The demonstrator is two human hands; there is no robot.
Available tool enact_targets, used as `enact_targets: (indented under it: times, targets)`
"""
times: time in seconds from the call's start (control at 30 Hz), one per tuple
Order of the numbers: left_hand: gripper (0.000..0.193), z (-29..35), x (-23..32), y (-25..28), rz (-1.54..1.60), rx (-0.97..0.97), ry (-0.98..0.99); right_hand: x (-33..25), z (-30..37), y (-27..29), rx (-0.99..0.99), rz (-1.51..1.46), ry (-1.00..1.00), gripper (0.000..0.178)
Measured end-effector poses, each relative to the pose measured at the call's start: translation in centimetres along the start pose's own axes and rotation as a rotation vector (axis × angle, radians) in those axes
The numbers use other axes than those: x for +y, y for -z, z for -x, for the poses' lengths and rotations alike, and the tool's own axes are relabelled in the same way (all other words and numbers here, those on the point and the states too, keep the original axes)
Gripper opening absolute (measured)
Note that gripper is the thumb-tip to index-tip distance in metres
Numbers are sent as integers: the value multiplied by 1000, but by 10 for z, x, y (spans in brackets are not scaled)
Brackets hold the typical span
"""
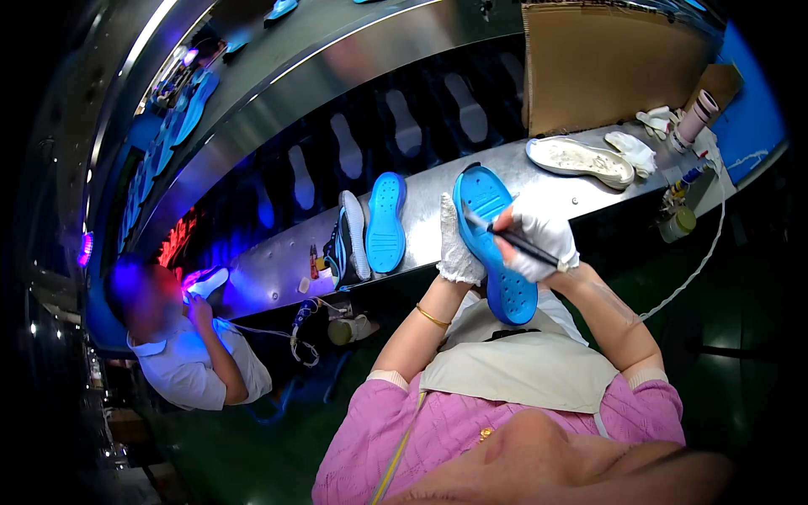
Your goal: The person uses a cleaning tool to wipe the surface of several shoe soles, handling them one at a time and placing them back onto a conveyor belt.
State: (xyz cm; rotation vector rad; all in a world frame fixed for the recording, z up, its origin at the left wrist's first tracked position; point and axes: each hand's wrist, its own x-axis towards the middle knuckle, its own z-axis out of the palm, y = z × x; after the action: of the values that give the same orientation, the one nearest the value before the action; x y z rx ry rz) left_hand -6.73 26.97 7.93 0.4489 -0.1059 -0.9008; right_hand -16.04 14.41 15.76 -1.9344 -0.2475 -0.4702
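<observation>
A bright blue shoe sole (515, 290) tilts in front of me, its hollow inner side with small holes facing up. My left hand (459, 246), in a white knitted glove, is closed along its left edge and supports it. In my right hand (543, 237), also gloved but with bare fingertips, is a slim black-handled brush (528, 246). The brush tip rests at the sole's inner left edge, near its middle. A second blue sole (386, 223) lies on the metal bench to the left, beside a dark shoe upper with a grey sole (352, 237).
A white sole (581, 162) and a crumpled white cloth (632, 153) lie on the metal bench (295, 244) at the right, before a cardboard sheet (619, 71). Beyond the bench, several soles ride a dark conveyor (429, 93). Another person (198, 337) works at the left.
</observation>
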Motion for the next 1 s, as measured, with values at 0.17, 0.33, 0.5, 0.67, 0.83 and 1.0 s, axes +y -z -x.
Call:
enact_targets:
  times: [0.17, 0.33, 0.5, 0.67, 0.83, 1.0]
  targets:
    - [96, 10, 17, -10, -87, 39, 12, 6, 8, -5, 219, -59, -3, 18]
    - [99, 13, 24, -10, -16, -131, 89, 7, 19, -11, 75, 130, 174, 21]
    - [98, 39, 9, -6, -179, -100, 177, 11, 39, 9, 123, -216, -161, 17]
    - [93, 40, -11, 1, -316, -54, 237, 15, 49, 16, 18, -202, -217, 16]
    - [104, 17, 3, -11, -332, -120, 96, 13, 35, 16, 118, -398, -226, 12]
    - [101, -7, 8, -22, -141, -115, -48, 11, 21, 19, 47, -92, 74, 14]
